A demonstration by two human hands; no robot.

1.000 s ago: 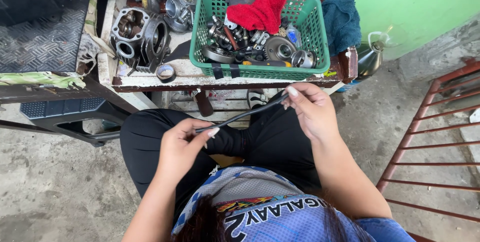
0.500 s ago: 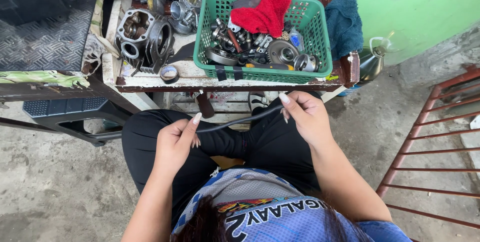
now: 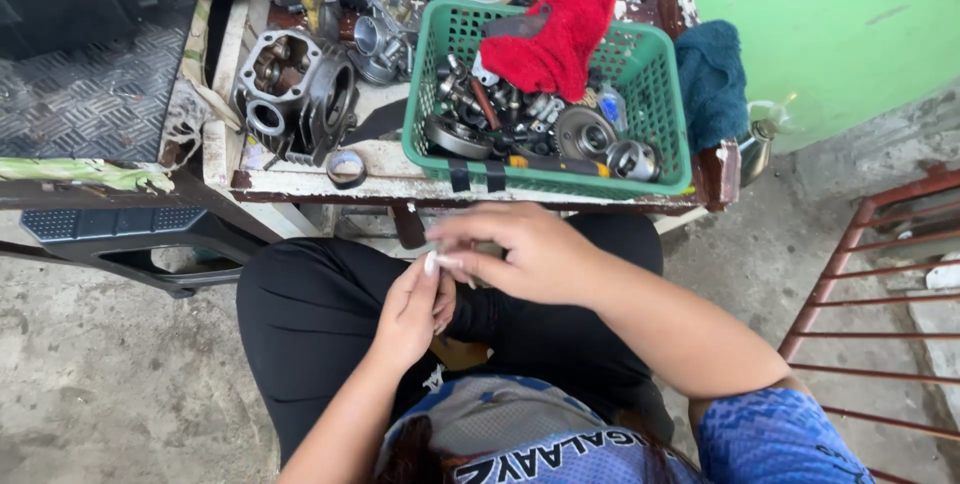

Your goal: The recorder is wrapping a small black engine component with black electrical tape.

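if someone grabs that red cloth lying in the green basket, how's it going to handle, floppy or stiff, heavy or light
The red cloth is draped in soft folds over the rim of the green basket, so it would probably hang limp when lifted. It looks fluffy and thin, so likely light. Its lower edge rests among the metal parts, so it might snag or drag a small piece along.

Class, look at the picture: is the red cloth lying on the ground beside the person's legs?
No. The red cloth lies draped over the metal parts inside the green basket on the workbench.
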